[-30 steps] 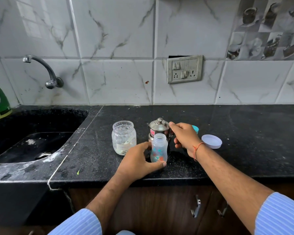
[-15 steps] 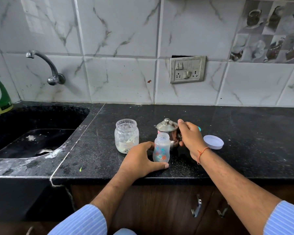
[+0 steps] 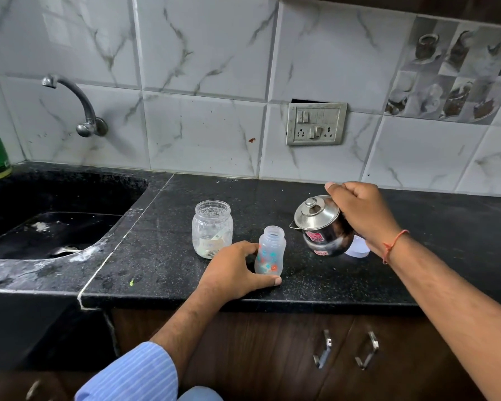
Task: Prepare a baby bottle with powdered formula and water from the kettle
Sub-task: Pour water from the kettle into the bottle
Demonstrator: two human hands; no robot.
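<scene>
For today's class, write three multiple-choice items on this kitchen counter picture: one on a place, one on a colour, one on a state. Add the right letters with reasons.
1. Where does the clear glass jar stand relative to the small translucent baby bottle?
A. to its left
B. to its right
C. on top of it

2. What colour is the thread on the wrist of the right hand?
A. blue
B. orange
C. white

3. How is the small steel kettle placed?
A. flat on the black counter
B. lying in the sink
C. lifted and tilted, spout toward the bottle

Answers: 1 A, the jar stands on the sink side of the bottle, which the left hand holds. 2 B, an orange band crosses the wrist. 3 C, the right hand holds the kettle above the counter, with its lid leaning left.
</scene>
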